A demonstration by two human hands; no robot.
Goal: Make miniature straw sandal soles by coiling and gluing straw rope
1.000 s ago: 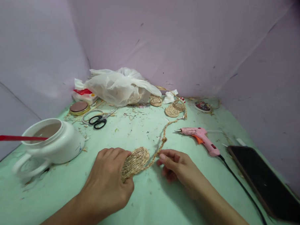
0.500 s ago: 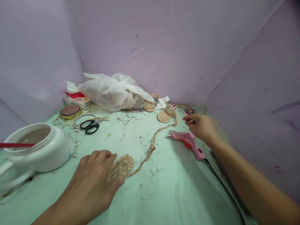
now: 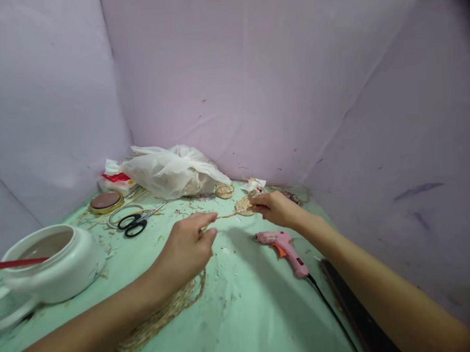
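We see a pale green desk (image 3: 241, 313) flecked with dark specks, a straw-tan coil (image 3: 158, 324) ridged in braided rows at its near edge, a pink glue gun (image 3: 290, 250) with orange trigger (image 3: 280, 251), a white pot (image 3: 77, 268) by the left edge, and smudged lilac walls (image 3: 254, 76).

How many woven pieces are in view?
3 visible: a piece partly covered by the left forearm, a disc beside the bag, another disc near the right hand, which may hide more.

Left hand (image 3: 189, 241) leaves coiled mat (image 3: 160, 322), now pinches braided cord (image 3: 229, 215) | right hand (image 3: 277, 209) is now at cord's far part | cord, before lying slack, now stretches between both hands
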